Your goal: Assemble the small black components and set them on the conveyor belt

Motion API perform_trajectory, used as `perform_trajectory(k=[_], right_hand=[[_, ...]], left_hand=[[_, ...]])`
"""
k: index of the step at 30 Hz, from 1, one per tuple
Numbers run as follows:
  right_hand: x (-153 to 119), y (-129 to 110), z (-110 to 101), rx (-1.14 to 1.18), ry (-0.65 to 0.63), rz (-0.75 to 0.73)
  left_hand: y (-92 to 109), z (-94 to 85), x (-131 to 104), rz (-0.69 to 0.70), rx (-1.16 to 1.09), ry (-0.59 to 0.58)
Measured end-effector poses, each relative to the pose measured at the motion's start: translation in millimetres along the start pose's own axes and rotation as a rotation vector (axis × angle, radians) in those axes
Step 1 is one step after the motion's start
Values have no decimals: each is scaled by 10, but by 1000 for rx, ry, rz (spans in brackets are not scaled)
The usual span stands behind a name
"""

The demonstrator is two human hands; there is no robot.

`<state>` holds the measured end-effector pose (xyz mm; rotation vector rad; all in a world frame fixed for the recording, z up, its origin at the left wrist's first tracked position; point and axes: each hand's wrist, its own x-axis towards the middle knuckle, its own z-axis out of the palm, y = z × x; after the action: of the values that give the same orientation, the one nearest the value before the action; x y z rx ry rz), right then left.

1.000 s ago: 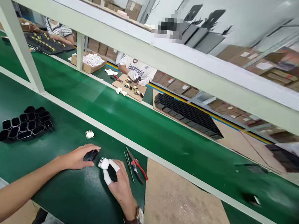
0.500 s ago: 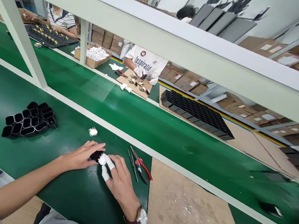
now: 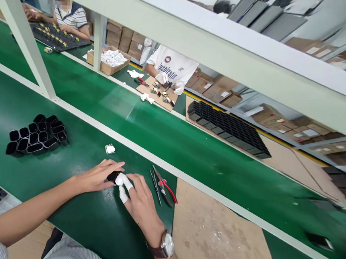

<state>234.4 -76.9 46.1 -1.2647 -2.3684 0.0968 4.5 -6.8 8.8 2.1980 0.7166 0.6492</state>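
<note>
Between thumb and fingers, my left hand (image 3: 100, 176) holds a small black case (image 3: 113, 176) with its opening toward the right. A white-covered part (image 3: 120, 179) sits at that opening. My right hand (image 3: 139, 194), with white covers on the thumb and index finger, pinches this white part. Just beyond my hands, a small circuit piece with a white top (image 3: 110, 149) lies on the green table (image 3: 87, 226). Tweezers (image 3: 155, 186) and red-handled pliers (image 3: 165, 186) lie to the right of my right hand.
Black cases (image 3: 36, 136) stand grouped at the left. A brown board (image 3: 213, 228) lies at the right. Past the white rail (image 3: 141, 156) runs a green belt (image 3: 166, 133), with two people at work beyond it. A frame post (image 3: 27, 38) rises at the left.
The white part sits closer to the black case, and less of the gap between them shows. The camera view has shifted slightly. Across the belt, the people's hands have moved a little.
</note>
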Motion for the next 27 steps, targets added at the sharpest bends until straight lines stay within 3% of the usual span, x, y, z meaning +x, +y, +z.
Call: perform_trajectory(k=[9,18,22,27], right_hand=[[74,-56,-34,-27,-79,27],[32,27,114,60,33,42],[-1,80,228,153,50,63],[-45,104,339,221,101,59]], left_hand=[[6,54,-25,-78,-64,-73],[-27,60,-16,-158,-217,-104],[-22,49,-19,-104,-216,-6],[-4,-6,-19,124,-68,93]])
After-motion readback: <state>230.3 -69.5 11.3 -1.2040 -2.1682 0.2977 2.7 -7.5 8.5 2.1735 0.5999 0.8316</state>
